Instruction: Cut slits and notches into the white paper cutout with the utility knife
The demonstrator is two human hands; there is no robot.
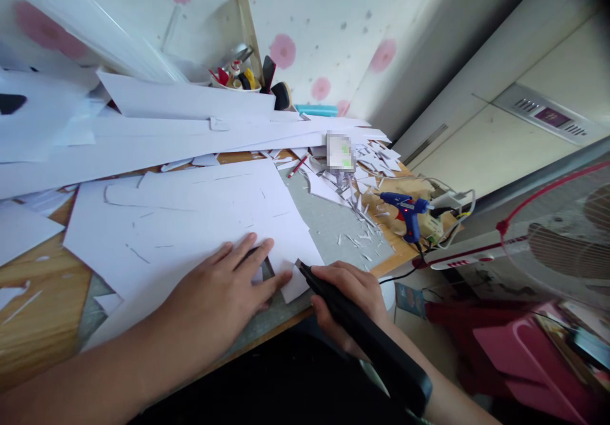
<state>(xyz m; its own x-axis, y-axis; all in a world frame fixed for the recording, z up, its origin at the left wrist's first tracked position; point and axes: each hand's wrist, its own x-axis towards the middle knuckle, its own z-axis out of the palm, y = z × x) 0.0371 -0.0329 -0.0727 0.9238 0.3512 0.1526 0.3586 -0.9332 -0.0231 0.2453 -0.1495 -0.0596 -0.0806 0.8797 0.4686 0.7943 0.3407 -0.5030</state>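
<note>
A large white sheet (190,209) with short dark marks lies over a grey cutting mat (328,222). My left hand (233,279) rests flat on its lower part with the fingers spread. Between the thumb and fingers, a dark gap shows in the sheet. My right hand (347,298) is wrapped round a black utility knife (376,342), whose short blade points up and left. The blade tip is over the sheet's right corner, just right of my left thumb; whether it touches the sheet I cannot tell.
Long white strips (190,136) lie along the wall. A red pencil (298,166) and white scraps (359,206) are on the mat's far side. A blue glue gun (407,212) with a cable stands at the table's right end. A tool cup (236,85) is behind; a fan (562,234) is at right.
</note>
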